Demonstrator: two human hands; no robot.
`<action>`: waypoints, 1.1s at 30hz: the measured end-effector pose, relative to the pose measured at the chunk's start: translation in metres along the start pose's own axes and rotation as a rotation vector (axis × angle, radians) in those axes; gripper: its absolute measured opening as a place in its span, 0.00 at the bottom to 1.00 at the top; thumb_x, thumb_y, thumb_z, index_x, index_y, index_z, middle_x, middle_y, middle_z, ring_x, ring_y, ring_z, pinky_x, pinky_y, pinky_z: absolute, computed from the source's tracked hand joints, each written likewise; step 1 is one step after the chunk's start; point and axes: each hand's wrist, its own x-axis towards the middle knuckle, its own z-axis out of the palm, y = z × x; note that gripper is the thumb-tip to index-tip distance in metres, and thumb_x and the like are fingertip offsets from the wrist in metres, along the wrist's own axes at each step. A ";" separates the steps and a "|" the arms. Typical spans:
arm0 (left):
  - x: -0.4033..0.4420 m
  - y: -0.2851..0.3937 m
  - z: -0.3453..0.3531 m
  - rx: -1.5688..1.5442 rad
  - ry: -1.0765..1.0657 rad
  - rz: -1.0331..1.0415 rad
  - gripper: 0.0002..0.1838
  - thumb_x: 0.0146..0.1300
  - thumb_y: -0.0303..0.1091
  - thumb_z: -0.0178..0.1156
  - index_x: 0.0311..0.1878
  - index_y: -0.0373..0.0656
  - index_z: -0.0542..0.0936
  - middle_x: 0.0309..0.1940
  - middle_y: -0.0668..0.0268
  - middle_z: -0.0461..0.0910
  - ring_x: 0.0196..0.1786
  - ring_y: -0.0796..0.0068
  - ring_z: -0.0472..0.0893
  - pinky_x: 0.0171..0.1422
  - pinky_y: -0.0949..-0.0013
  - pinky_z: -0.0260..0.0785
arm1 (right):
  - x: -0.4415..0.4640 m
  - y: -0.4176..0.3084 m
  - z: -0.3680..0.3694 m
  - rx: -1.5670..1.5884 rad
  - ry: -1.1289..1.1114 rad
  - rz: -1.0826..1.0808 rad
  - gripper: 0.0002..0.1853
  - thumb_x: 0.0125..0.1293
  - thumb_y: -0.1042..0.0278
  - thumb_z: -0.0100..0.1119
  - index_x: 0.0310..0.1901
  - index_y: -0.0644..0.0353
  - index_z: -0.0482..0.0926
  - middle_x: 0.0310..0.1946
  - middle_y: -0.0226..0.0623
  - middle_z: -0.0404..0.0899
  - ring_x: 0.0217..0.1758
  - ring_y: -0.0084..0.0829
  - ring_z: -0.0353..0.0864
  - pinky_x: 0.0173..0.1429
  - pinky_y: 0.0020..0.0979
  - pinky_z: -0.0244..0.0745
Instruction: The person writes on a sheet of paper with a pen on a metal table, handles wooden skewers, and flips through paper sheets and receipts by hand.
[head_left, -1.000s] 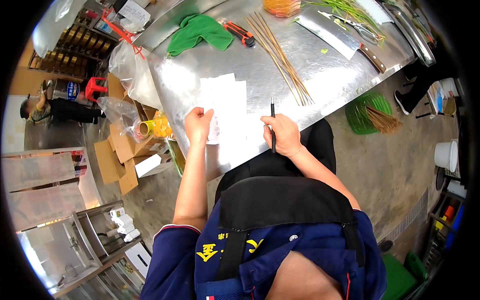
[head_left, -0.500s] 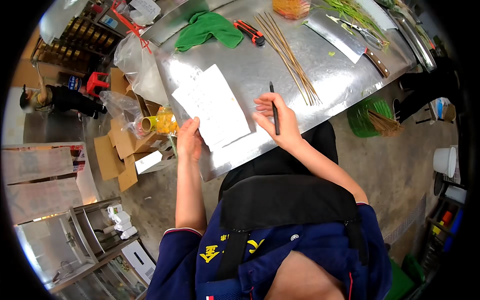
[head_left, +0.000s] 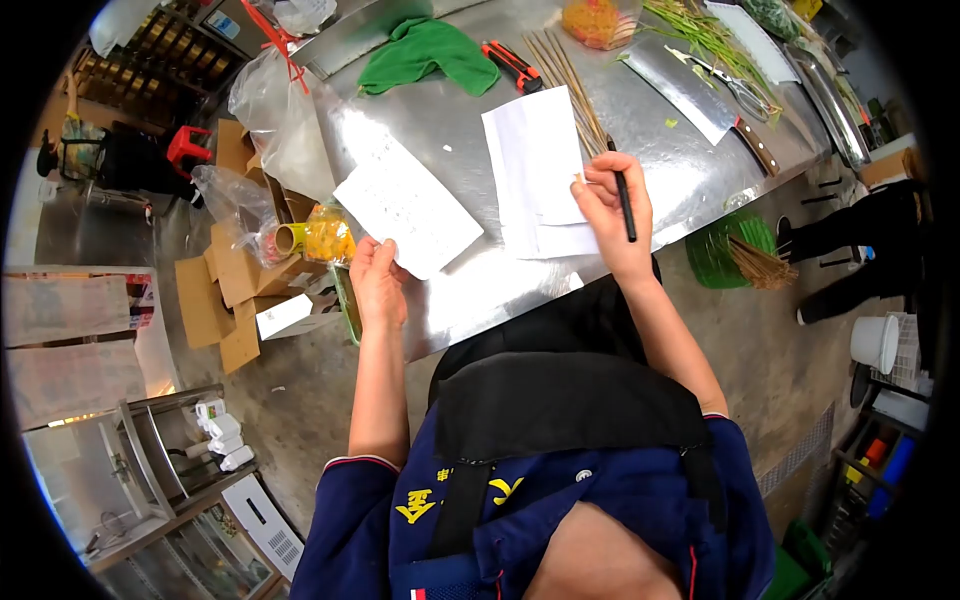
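My left hand pinches the lower left corner of a white sheet with handwriting, tilted above the metal table. Over to the right, my right hand holds a black pen between its fingers, its thumb at the right edge of some blank-looking white paper. That paper covers the lower part of the thin wooden skewers. Whether the right fingers grip the paper too is hard to make out.
At the table's back lie a green cloth, a red-black box cutter, a cleaver, scissors and green stalks. Cardboard boxes stand on the left, a green basket on the right. Other people stand at both sides.
The papers, together under my left hand before, are now apart: one sheet stays in my left hand, the rest lies to the right by my right hand, which has moved right with the pen.
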 end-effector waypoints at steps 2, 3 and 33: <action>-0.006 0.009 0.016 0.024 -0.015 0.023 0.16 0.66 0.28 0.55 0.57 0.42 0.73 0.40 0.68 0.81 0.38 0.81 0.80 0.39 0.76 0.71 | 0.001 -0.017 -0.003 0.115 -0.010 0.084 0.18 0.61 0.80 0.62 0.51 0.61 0.68 0.42 0.34 0.76 0.43 0.21 0.79 0.48 0.22 0.74; -0.011 0.012 0.023 0.038 -0.021 0.031 0.18 0.65 0.27 0.54 0.59 0.41 0.72 0.41 0.69 0.81 0.38 0.82 0.79 0.38 0.76 0.71 | 0.001 -0.026 -0.004 0.172 -0.020 0.114 0.20 0.61 0.79 0.63 0.53 0.60 0.67 0.42 0.36 0.78 0.43 0.22 0.80 0.49 0.23 0.74; -0.047 0.043 0.092 0.101 -0.510 0.395 0.10 0.52 0.22 0.65 0.39 0.39 0.86 0.52 0.57 0.80 0.58 0.65 0.76 0.66 0.65 0.63 | -0.009 -0.032 0.012 0.310 -0.264 -0.017 0.20 0.60 0.77 0.64 0.50 0.60 0.65 0.38 0.39 0.84 0.49 0.29 0.81 0.57 0.30 0.72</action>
